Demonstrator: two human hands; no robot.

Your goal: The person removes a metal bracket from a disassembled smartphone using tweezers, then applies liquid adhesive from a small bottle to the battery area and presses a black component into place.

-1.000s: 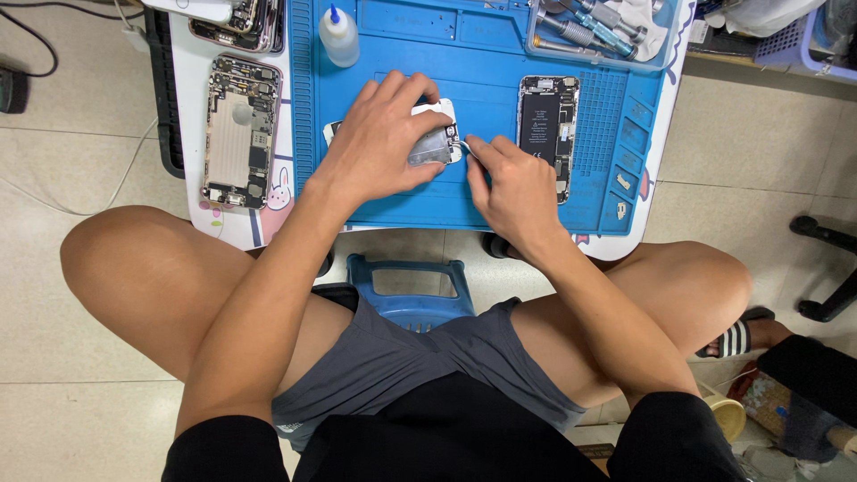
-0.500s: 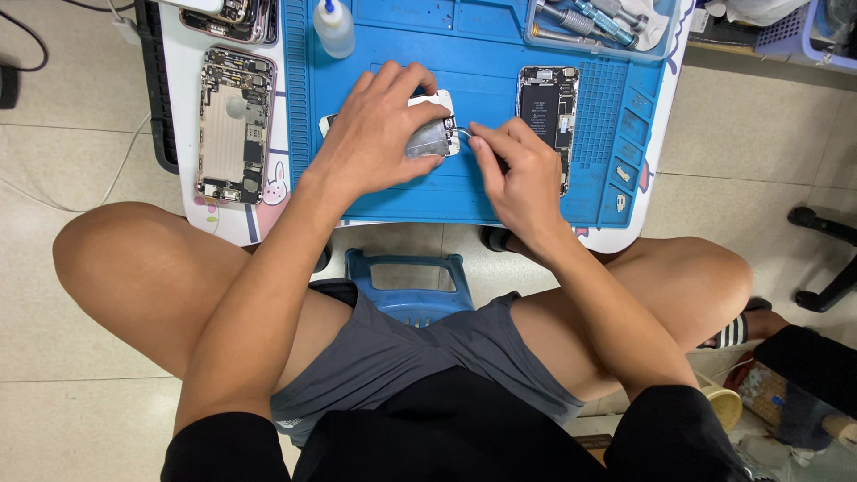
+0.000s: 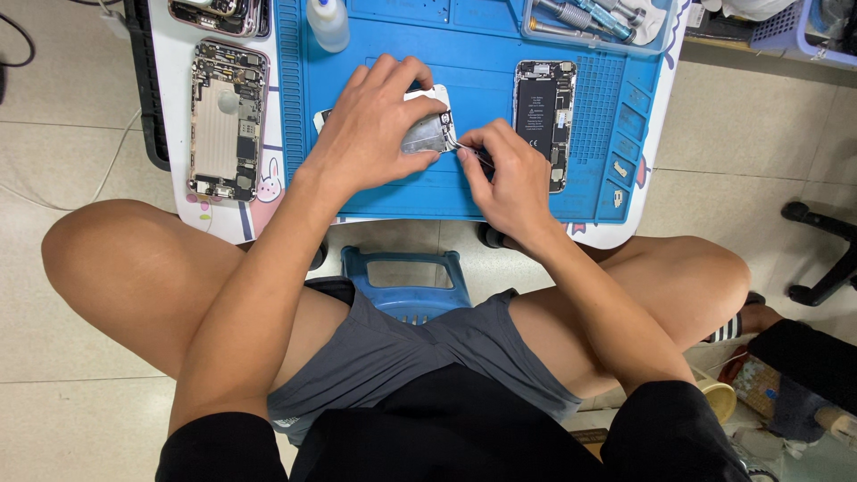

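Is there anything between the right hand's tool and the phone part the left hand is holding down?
Nothing visible. The left hand presses on the silver phone part, and the right hand brings a thin tool straight to its exposed right edge.

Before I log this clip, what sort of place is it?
Probably a small phone-repair bench: a blue work mat, opened phones showing their insides, and a tool tray. Both hands work on a phone part.

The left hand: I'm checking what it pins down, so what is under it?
Under the left hand lies a phone screen panel, its silver backing showing at the right, on the blue mat. The palm covers the rest. The right hand works its edge with a thin tool.
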